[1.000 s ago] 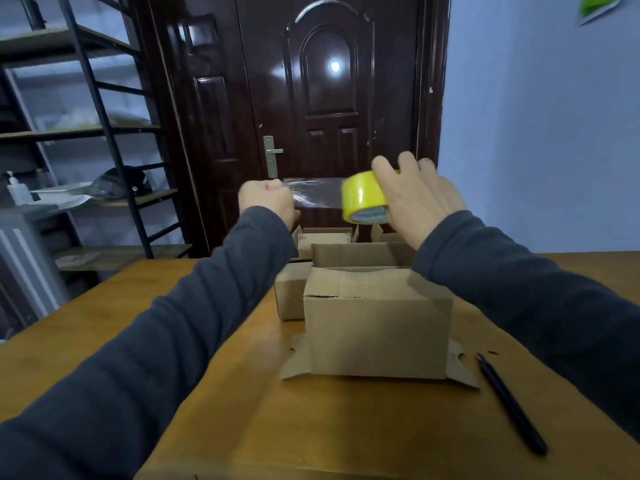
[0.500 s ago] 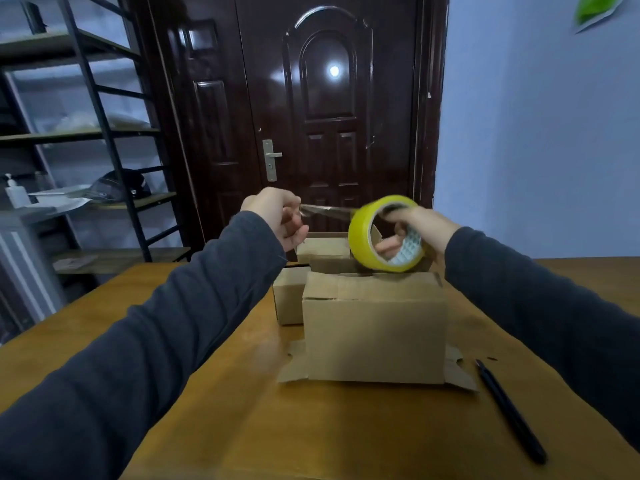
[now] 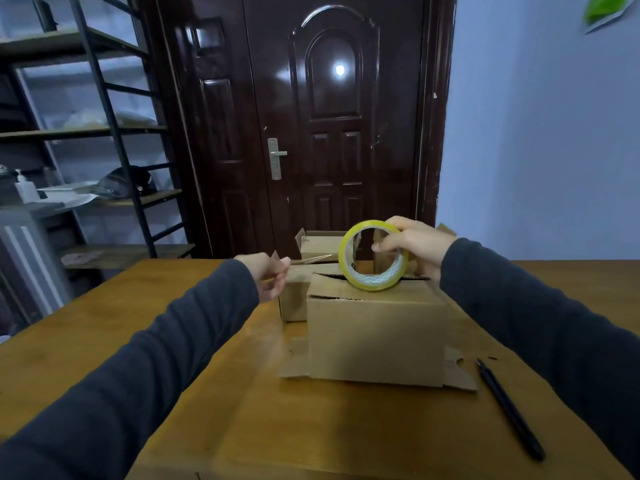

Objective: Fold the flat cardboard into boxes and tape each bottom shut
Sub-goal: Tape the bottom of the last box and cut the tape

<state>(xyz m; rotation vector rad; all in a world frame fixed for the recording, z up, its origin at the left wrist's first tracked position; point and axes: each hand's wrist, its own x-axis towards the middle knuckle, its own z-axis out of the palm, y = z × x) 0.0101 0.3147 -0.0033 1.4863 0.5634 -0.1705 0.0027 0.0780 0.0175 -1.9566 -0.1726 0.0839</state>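
My right hand (image 3: 415, 245) grips the roll (image 3: 375, 282) on the box (image 3: 375, 337), left hand (image 3: 270, 277) pinches the strip (image 3: 311, 260) (taut, I think) out leftward, along the box top's length.

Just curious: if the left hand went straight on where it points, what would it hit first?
Likely the open box at the back; the left hand, pinching the tape end, points toward it, though depth is unclear.

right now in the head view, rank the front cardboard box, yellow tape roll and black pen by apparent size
1. front cardboard box, clearly largest.
2. yellow tape roll and black pen: unsure; the pen looks longer but far thinner, and lies nearer the camera.
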